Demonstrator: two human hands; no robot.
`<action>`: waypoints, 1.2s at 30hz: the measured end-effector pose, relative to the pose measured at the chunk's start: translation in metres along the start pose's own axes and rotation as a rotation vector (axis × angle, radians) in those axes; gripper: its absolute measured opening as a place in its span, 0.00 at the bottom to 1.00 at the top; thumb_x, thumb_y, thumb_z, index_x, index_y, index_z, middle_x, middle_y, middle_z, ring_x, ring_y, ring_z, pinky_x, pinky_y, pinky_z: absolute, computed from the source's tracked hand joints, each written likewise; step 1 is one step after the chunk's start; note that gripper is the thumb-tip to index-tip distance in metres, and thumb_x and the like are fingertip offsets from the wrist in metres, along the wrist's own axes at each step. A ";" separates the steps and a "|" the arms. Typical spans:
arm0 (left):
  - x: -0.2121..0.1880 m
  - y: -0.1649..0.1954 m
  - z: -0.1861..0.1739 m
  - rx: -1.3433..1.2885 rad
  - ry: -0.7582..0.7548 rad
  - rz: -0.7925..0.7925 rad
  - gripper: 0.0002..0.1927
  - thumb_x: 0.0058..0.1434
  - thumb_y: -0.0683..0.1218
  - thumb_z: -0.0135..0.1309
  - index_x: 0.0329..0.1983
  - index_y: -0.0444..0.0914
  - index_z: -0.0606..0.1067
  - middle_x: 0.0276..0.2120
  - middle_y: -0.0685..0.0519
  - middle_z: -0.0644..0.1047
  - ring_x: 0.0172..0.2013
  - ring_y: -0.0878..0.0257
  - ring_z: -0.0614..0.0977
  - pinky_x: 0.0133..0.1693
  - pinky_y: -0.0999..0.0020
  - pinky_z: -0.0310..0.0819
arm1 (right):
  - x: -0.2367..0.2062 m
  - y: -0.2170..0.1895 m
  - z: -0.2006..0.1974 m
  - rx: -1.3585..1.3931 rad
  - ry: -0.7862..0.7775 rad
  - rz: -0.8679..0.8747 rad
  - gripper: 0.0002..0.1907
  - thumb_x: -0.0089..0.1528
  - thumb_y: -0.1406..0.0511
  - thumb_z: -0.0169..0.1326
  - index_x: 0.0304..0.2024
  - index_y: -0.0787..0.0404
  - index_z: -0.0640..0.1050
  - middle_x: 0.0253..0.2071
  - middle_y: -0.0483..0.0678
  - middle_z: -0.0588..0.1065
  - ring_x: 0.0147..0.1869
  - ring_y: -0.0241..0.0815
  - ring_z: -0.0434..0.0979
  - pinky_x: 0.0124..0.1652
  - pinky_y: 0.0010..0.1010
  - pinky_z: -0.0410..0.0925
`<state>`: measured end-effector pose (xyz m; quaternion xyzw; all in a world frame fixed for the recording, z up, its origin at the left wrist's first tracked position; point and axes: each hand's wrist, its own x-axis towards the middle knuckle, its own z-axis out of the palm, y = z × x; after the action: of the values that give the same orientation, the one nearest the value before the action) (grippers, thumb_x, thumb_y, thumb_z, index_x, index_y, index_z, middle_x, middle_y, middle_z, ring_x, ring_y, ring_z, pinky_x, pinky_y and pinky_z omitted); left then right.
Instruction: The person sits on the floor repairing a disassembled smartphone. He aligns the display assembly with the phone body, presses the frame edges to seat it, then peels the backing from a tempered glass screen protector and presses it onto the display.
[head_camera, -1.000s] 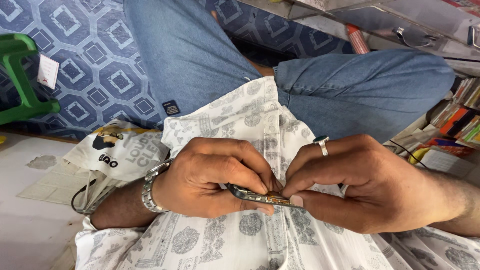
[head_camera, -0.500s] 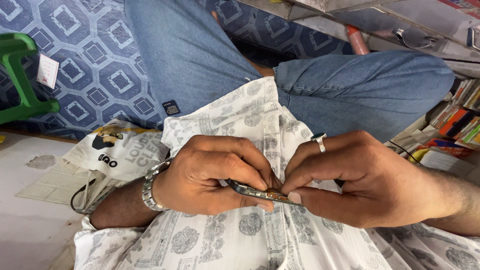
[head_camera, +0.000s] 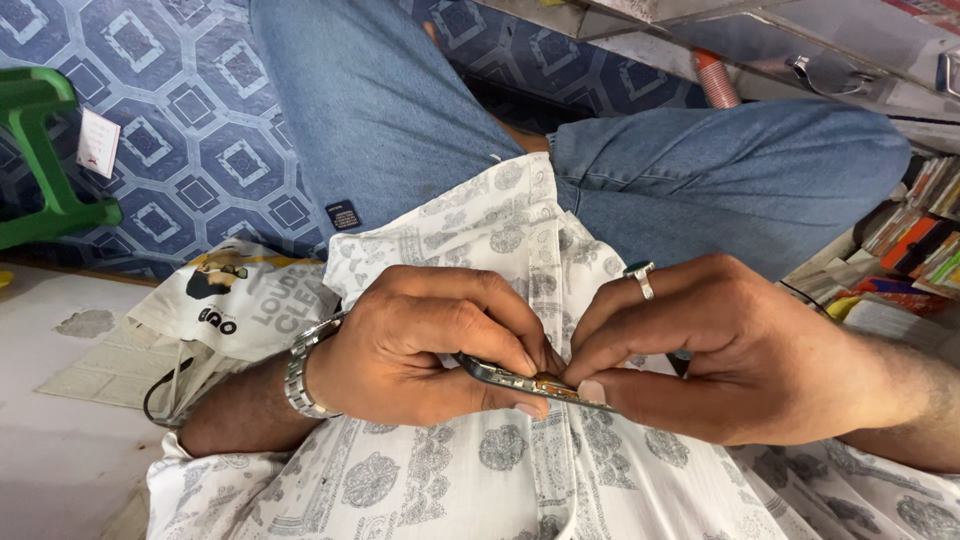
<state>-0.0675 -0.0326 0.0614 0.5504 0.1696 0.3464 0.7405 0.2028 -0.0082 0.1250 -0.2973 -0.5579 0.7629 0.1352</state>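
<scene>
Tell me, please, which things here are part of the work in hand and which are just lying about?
In hand: thin flat device, gripped by left hand and right hand.
Lying about: green stool, white printed bag, stacked books, spectacles.

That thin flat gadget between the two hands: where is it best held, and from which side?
Judging by its pose, the flat device lies edge-on and slim, so pinch its long narrow edges from both ends. The left hand grips one end, the right hand the other, thumbs beneath.

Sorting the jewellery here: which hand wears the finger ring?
The right hand: its silver ring with a dark stone sits on a finger; the left hand has only a metal wrist bracelet.
</scene>
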 end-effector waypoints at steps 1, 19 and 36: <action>0.000 0.000 0.000 0.000 -0.002 0.000 0.13 0.65 0.39 0.68 0.49 0.37 0.77 0.47 0.49 0.80 0.44 0.65 0.87 0.43 0.77 0.87 | 0.000 0.000 0.000 0.006 -0.001 0.002 0.08 0.60 0.73 0.58 0.42 0.66 0.82 0.40 0.48 0.82 0.39 0.34 0.85 0.36 0.22 0.77; -0.001 -0.003 0.001 -0.018 0.013 -0.030 0.13 0.64 0.38 0.69 0.48 0.37 0.77 0.46 0.49 0.80 0.44 0.66 0.87 0.43 0.77 0.86 | 0.001 0.007 0.001 0.055 -0.003 0.027 0.07 0.61 0.72 0.58 0.41 0.66 0.83 0.39 0.48 0.83 0.37 0.32 0.84 0.34 0.23 0.76; 0.001 -0.007 0.002 -0.028 0.034 -0.063 0.12 0.63 0.37 0.69 0.47 0.36 0.78 0.46 0.49 0.81 0.43 0.66 0.87 0.44 0.76 0.86 | -0.001 0.017 -0.002 0.064 -0.003 0.063 0.08 0.61 0.72 0.56 0.42 0.65 0.83 0.39 0.48 0.84 0.37 0.33 0.85 0.36 0.23 0.77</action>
<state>-0.0638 -0.0342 0.0556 0.5284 0.1946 0.3348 0.7556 0.2073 -0.0129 0.1095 -0.3090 -0.5236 0.7848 0.1197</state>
